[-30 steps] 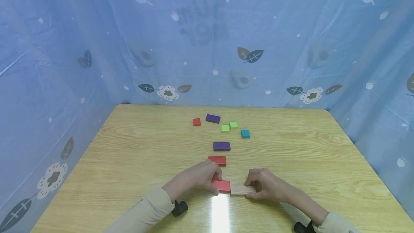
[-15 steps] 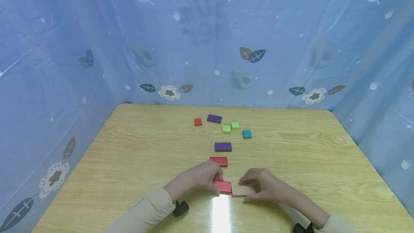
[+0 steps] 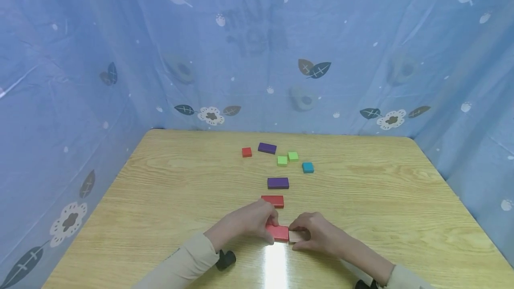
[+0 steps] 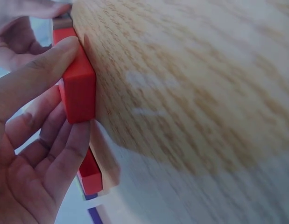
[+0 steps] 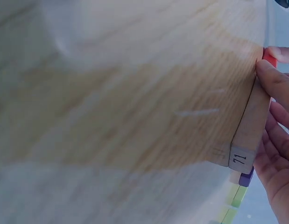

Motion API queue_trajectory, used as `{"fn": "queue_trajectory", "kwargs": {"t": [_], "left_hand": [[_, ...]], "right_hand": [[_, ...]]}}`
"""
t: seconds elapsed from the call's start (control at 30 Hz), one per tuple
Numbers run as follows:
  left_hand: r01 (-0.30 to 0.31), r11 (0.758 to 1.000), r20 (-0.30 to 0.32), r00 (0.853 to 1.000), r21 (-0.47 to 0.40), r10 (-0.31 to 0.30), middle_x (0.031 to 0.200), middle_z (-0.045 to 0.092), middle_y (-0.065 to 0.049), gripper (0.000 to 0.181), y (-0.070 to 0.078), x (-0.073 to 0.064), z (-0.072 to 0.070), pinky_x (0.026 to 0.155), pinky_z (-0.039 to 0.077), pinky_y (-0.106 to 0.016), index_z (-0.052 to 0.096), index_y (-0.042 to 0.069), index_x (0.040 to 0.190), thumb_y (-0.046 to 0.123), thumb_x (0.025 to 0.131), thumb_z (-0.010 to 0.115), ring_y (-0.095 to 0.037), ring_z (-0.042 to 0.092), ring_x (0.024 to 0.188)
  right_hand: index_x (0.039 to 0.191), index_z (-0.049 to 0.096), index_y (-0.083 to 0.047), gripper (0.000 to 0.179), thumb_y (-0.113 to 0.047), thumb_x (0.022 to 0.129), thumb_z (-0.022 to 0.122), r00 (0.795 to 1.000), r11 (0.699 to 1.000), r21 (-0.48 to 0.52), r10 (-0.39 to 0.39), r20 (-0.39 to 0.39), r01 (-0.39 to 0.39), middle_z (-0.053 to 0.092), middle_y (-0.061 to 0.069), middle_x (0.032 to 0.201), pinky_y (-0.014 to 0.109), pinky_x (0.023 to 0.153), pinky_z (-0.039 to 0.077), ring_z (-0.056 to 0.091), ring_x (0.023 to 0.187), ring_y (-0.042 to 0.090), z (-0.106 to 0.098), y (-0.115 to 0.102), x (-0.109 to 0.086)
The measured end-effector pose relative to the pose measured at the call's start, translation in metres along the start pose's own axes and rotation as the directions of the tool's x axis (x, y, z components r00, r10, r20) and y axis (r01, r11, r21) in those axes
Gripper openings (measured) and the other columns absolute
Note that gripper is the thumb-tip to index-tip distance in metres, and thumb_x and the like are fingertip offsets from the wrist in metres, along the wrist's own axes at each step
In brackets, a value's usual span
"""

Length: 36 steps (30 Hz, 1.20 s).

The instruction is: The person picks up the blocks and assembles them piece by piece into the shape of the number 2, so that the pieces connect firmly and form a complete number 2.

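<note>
Blue curtain (image 3: 241, 79) at 12 o'clock, wood-look table (image 3: 172, 177) in front. Red block (image 3: 281, 234) on the table's 6 o'clock side, pinched in left hand (image 3: 251, 221): thumb on near edge, fingers on far. Wood block (image 3: 296, 237) at 3 o'clock of it, end to end; can't tell contact from hairline gap. Pinched in right hand (image 3: 318, 234), thumb near, fingers far.

Second red block (image 3: 275, 200) at 12 o'clock of red block, partly behind left hand; near purple block (image 3: 278, 183) just beyond. Further out: small red block (image 3: 246, 152) at 11, far purple block (image 3: 267, 148) and two green blocks (image 3: 282, 161) around 12, blue block (image 3: 308, 167) at 1.

Risks, best guess: could skew the pair by pushing off-axis, tip an end by squeezing unevenly, or bump second red block with left knuckles by drifting towards 12.
</note>
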State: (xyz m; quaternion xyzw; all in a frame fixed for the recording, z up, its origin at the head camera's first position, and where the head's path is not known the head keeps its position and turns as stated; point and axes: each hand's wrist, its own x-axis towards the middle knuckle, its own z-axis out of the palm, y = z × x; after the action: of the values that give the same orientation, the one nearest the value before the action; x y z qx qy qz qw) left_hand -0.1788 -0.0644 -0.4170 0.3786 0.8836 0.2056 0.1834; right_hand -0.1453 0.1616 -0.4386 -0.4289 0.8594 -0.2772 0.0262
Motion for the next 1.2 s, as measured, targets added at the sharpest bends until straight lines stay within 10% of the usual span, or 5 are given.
{"fn": "queue_trajectory", "kwargs": {"t": [1.2], "left_hand": [[-0.045, 0.999, -0.016, 0.999, -0.017, 0.045, 0.071, 0.060, 0.013, 0.025, -0.005, -0.001, 0.003, 0.060, 0.043, -0.012, 0.073, 0.011, 0.084, 0.019, 0.066, 0.087, 0.001, 0.049, 0.064]], "right_hand": [[0.091, 0.073, -0.009, 0.022, -0.020, 0.074, 0.083, 0.992, 0.992, 0.076, 0.109, -0.057, -0.104, 0.070, -0.005, 0.084, 0.017, 0.066, 0.052, 0.057, 0.073, -0.002, 0.009, 0.001, 0.014]]}}
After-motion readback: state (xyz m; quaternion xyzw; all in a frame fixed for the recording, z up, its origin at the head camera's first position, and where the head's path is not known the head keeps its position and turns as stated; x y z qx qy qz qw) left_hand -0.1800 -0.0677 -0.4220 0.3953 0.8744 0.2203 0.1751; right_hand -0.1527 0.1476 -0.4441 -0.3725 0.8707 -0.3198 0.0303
